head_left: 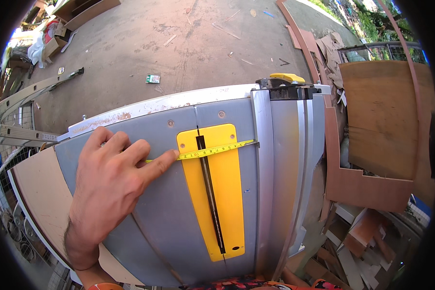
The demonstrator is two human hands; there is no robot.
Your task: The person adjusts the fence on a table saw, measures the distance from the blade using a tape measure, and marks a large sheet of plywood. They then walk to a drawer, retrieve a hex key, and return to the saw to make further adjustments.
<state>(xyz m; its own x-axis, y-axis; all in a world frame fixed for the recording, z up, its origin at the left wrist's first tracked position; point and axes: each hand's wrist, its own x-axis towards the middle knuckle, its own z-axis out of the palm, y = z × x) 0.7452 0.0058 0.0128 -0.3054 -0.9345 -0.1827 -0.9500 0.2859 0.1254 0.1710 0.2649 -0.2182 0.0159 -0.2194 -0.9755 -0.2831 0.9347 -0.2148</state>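
Observation:
My left hand (113,176) is closed, knuckles up, over the left part of a grey saw table (164,208). From under its fingers runs the yellow blade of a tape measure (212,151); the case is hidden. My index fingertip presses on the blade. The tape crosses a yellow throat plate (232,203) with a long dark slot, in which a saw blade (210,193) shows edge-on. Its hooked end meets the side of the metal rip fence (263,159). Of my right arm only some skin shows low at the right; that hand is out of sight.
A black clamp with a yellow lever (287,77) holds the fence's far end. A ladder (29,101) leans at the left beside a pale board (43,193). Brown panels (379,116) and wood offcuts (357,237) lie at the right. A small green packet (152,79) is on the floor.

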